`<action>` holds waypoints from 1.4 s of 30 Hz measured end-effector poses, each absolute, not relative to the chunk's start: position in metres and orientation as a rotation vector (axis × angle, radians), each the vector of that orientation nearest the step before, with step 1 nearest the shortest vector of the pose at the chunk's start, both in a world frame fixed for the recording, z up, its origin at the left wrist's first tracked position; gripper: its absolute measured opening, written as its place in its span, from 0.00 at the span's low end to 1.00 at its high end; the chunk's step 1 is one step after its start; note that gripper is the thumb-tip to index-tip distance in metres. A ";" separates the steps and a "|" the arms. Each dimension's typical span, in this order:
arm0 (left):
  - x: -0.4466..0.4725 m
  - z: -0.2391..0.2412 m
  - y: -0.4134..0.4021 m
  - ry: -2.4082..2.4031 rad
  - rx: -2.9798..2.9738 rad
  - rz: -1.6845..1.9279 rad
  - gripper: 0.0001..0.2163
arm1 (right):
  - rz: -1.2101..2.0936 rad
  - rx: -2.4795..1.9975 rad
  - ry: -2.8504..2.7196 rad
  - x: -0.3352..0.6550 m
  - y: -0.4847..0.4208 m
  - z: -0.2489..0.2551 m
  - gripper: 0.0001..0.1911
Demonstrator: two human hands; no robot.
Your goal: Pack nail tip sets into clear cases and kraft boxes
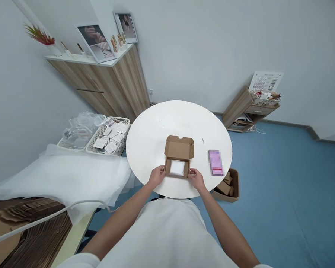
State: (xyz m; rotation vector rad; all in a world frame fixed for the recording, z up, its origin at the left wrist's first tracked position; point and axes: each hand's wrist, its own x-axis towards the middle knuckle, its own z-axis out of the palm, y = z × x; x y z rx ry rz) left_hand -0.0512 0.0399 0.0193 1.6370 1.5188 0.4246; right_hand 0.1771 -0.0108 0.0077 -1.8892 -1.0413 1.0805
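Note:
A small brown cardboard box (179, 149) stands on the round white table (147, 134), its lid raised and tilted away from me. Inside it lies a flat white packet (177, 168), whose contents do not show. My left hand (157, 176) grips the box's left wall with fingers closed on it. On the opposite side, my right hand (197, 179) has its thumb and fingers on the right wall near the front corner. Right of the box lies a purple rectangular item (216, 163), blurred by pixelation.
Left of the table are a white basket of cards (123, 122), a basket of clear plastic bags (82, 128), white sheets (80, 167) and stacked flat cardboard (41, 238). A carton of small boxes (236, 182) sits on the floor at right. Behind stands a wooden cabinet (128, 85).

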 end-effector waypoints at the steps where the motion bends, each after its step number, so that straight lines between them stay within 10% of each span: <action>1: -0.059 0.018 0.034 1.512 1.628 0.404 0.16 | 1.105 -1.897 -1.038 0.171 -0.017 0.006 0.18; 23: -0.082 0.061 0.107 1.306 0.962 0.441 0.30 | 1.634 -1.676 -0.759 0.187 0.028 0.060 0.23; 42: -0.090 0.041 0.100 1.155 1.435 0.582 0.21 | 1.212 -1.758 -1.404 0.165 0.033 0.057 0.31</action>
